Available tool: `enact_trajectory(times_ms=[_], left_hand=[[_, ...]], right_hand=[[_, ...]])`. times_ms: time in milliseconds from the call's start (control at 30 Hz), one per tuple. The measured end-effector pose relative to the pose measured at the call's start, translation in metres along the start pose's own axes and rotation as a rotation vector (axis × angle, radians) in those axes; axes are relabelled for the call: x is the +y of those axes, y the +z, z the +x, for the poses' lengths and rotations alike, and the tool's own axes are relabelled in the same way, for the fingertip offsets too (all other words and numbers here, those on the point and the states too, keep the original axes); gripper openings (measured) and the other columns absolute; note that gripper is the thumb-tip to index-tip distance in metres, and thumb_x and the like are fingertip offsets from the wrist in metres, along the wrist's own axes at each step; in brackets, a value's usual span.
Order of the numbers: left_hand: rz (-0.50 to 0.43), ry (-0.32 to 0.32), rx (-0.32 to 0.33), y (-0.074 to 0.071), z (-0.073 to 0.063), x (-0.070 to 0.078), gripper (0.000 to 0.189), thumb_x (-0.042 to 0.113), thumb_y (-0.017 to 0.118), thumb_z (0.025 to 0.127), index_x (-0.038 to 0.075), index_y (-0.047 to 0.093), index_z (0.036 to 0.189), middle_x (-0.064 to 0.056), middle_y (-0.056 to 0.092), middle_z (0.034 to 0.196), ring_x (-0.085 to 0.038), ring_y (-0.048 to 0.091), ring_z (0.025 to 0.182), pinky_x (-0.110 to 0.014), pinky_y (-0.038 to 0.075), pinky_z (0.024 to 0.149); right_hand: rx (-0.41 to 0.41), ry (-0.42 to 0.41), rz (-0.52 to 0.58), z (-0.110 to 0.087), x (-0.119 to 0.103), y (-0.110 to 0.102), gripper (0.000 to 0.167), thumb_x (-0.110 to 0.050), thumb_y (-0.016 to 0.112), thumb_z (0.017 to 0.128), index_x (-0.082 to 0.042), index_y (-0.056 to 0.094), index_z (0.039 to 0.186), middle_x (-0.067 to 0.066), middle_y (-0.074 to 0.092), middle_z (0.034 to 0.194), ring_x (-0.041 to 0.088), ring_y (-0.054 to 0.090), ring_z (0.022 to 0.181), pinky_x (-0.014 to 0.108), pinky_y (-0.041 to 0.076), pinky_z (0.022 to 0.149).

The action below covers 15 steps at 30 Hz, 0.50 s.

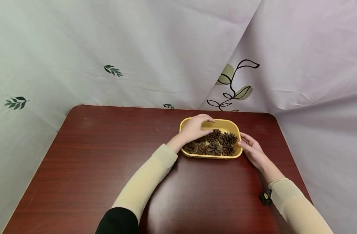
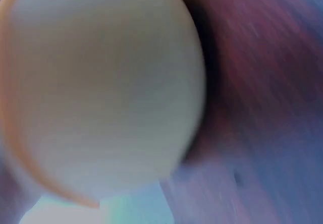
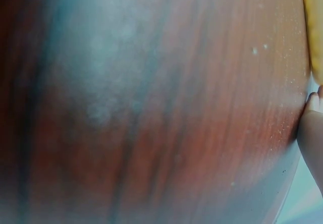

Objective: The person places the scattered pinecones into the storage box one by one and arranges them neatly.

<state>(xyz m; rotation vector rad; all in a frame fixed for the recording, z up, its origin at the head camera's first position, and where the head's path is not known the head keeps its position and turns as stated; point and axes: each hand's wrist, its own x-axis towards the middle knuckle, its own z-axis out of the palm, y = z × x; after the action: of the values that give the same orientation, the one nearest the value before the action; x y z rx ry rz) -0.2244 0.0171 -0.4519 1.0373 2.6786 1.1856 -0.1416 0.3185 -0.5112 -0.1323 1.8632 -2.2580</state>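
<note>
A yellow plastic tub with rounded corners stands on the table towards its far right. Several brown pine cones lie inside it. Over the tub's left part reaches my left hand, thumb and fingers apart above the cones, with nothing visible between them. My right hand holds the tub's right end, thumb at the rim and fingers along the outer wall. In the right wrist view, part of that hand shows beside the yellow tub wall. The left wrist view is blurred and mostly filled by a pale rounded surface.
The dark red wooden table has its far edge against a pale curtain with leaf prints. A small black device sits at the right wrist, close to the tabletop.
</note>
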Motion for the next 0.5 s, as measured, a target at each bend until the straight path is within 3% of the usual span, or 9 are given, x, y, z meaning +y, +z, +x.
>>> enact_trajectory(times_ms=[233, 500], left_hand=[[0.03, -0.002, 0.103, -0.034, -0.026, -0.021, 0.045, 0.018, 0.083, 0.092, 0.013, 0.071, 0.135, -0.007, 0.065, 0.148, -0.026, 0.057, 0.143, -0.045, 0.042, 0.126], [0.127, -0.035, 0.151, -0.068, -0.065, -0.036, 0.059, 0.021, 0.085, 0.091, 0.014, 0.064, 0.146, -0.008, 0.05, 0.163, -0.031, 0.046, 0.153, -0.051, 0.038, 0.128]], right_hand=[[0.011, -0.016, 0.014, 0.001, -0.004, -0.001, 0.042, 0.005, 0.049, 0.108, -0.016, 0.056, 0.145, -0.016, 0.068, 0.136, -0.004, 0.063, 0.125, 0.012, 0.054, 0.102], [0.012, -0.162, 0.015, 0.003, -0.017, 0.004, 0.053, 0.009, 0.048, 0.107, 0.008, 0.036, 0.159, -0.008, 0.065, 0.146, 0.002, 0.061, 0.135, 0.013, 0.051, 0.11]])
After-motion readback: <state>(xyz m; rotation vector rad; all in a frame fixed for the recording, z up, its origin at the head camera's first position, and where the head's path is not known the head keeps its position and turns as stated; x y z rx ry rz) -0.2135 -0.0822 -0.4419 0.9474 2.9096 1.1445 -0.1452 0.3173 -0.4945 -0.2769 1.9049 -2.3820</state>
